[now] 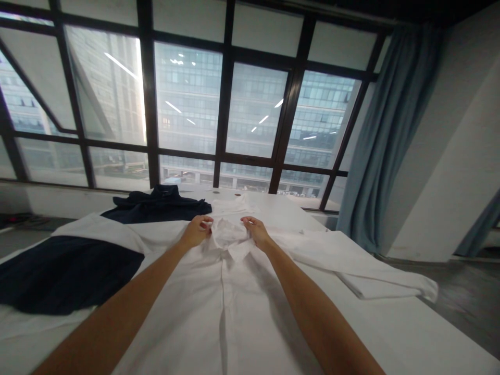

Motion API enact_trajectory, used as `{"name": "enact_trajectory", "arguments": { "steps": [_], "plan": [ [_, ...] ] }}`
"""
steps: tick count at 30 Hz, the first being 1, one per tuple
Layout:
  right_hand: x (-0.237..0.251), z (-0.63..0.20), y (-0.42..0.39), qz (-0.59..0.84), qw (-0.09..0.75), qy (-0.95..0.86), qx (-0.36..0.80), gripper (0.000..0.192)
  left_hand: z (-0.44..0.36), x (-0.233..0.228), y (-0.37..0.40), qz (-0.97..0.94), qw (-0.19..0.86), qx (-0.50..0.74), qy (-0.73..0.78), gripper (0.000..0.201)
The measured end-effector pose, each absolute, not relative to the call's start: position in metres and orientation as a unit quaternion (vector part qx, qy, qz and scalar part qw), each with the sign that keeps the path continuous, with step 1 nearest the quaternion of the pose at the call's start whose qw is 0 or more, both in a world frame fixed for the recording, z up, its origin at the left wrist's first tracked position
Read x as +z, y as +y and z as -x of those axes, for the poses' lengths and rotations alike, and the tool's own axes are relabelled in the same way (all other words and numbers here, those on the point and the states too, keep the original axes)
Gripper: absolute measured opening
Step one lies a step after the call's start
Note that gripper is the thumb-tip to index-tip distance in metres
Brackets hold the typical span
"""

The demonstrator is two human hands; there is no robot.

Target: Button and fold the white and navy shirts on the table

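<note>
A white shirt [222, 297] lies flat on the white table [410, 323], its button placket running toward me and one sleeve [363, 265] stretched out to the right. Both my arms reach forward to its collar [230, 237]. My left hand [197, 230] pinches the collar's left side. My right hand [255, 230] grips the collar's right side. The collar fabric is bunched between the two hands.
A dark navy garment [66, 271] lies flat at the left of the table, and another dark garment [160, 204] is crumpled behind it. Large dark-framed windows [219, 104] fill the far wall. A blue curtain [386, 135] hangs at the right, beside grey floor [464, 297].
</note>
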State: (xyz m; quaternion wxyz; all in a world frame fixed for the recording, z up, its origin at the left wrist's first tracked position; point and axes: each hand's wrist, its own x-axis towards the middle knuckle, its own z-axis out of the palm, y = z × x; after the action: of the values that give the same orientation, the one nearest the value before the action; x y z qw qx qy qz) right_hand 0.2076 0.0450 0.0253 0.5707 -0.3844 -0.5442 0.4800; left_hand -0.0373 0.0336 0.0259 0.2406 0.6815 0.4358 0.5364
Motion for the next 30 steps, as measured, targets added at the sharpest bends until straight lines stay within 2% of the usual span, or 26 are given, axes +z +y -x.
{"name": "enact_trajectory", "arguments": {
  "steps": [3,6,11,15,20,25,28,30],
  "plan": [
    [0.026,-0.207,0.045,0.383,0.582,-0.538,0.474,0.047,0.031,0.033,0.028,-0.733,0.049,0.509,0.449,0.011],
    [0.027,-0.209,0.047,0.383,0.589,-0.534,0.47,0.046,0.024,0.041,0.02,-0.756,-0.029,0.466,0.459,0.025],
    [0.021,-0.213,0.051,0.397,0.602,-0.54,0.434,0.048,0.028,0.046,0.017,-0.801,-0.073,0.362,0.471,0.02],
    [0.018,-0.213,0.053,0.425,0.595,-0.567,0.379,0.048,0.037,0.042,0.022,-0.814,-0.103,0.3,0.487,0.028],
    [0.029,-0.233,0.046,0.438,0.502,-0.655,0.358,0.046,0.04,0.04,0.026,-0.793,-0.139,0.284,0.52,0.032],
    [0.038,-0.257,0.037,0.463,0.386,-0.663,0.444,0.044,0.036,0.049,0.015,-0.78,-0.187,0.294,0.52,0.029],
    [0.036,-0.258,0.036,0.436,0.393,-0.638,0.499,0.046,0.02,0.053,-0.004,-0.745,-0.244,0.352,0.512,0.021],
    [0.034,-0.255,0.038,0.418,0.42,-0.618,0.517,0.047,0.003,0.051,-0.018,-0.788,-0.262,0.336,0.444,0.019]
  ]
}}
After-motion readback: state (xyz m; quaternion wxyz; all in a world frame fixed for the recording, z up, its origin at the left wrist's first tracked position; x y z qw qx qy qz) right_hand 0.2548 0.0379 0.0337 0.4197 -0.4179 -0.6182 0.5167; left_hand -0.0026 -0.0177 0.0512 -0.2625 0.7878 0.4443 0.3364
